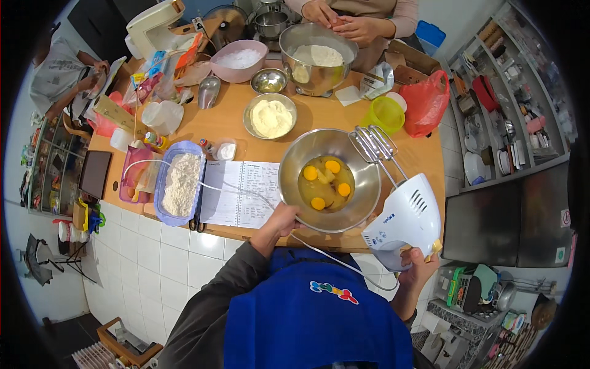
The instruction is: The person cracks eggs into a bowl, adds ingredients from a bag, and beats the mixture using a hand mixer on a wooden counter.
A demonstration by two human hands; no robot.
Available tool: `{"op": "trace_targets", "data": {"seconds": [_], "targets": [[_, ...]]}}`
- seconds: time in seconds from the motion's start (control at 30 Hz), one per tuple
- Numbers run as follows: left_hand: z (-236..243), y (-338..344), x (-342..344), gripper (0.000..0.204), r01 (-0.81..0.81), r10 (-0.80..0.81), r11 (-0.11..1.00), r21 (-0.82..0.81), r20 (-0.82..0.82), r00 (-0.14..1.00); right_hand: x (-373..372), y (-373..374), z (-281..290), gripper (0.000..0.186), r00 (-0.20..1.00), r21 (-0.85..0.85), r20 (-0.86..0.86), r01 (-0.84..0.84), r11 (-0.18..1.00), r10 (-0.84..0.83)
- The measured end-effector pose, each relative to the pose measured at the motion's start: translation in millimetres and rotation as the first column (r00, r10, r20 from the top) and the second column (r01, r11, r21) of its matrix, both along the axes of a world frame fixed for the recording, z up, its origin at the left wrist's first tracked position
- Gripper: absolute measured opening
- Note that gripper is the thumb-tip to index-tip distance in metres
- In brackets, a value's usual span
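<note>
Right grip [419,269] holds the white mixer [405,212] tight; left grip [283,220] holds the steel bowl [369,192] on the desk [203,126] (my head view). If the beaters [373,145] bump it, eggs [344,189] could spill.

Wide head-worn fisheye view, steeply downward over the nearby table [206,126]

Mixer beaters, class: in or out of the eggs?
Out: the wire beaters show at the rim of the steel bowl, apart from the eggs.
</note>
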State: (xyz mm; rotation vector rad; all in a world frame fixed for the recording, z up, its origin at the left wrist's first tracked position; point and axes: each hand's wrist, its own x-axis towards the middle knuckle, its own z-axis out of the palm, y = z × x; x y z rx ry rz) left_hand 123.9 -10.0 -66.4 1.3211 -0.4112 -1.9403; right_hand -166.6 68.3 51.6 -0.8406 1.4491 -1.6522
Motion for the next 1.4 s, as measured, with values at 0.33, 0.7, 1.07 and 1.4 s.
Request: {"op": "trace_targets", "data": {"seconds": [0.33, 0.7, 1.07, 1.4], "targets": [[-14, 36, 34, 0.037, -0.243, 0.243, 0.97, 0.018, -0.031, 0.97, 5, 1, -5, 0.047, 1.0, -0.013, 0.012, -0.018, 1.0, 0.018], [-29, 68, 102, 0.039, -0.45, 0.452, 0.892, 0.044, -0.056, 0.89, 23, -3, -1, 0.051, 0.999, 0.008, 0.016, -0.03, 1.0, 0.03], [-34, 76, 114, 0.038, -0.397, 0.403, 0.91, 0.116, -0.035, 0.914, 31, -1, 5, 0.054, 0.998, -0.04, 0.018, -0.06, 0.997, 0.061], [-13, 85, 95, 0.048, -0.372, 0.565, 0.82, -0.435, 0.718, 0.406, 3, 7, 1, 0.061, 1.0, 0.005, 0.004, -0.024, 1.0, 0.024]]}}
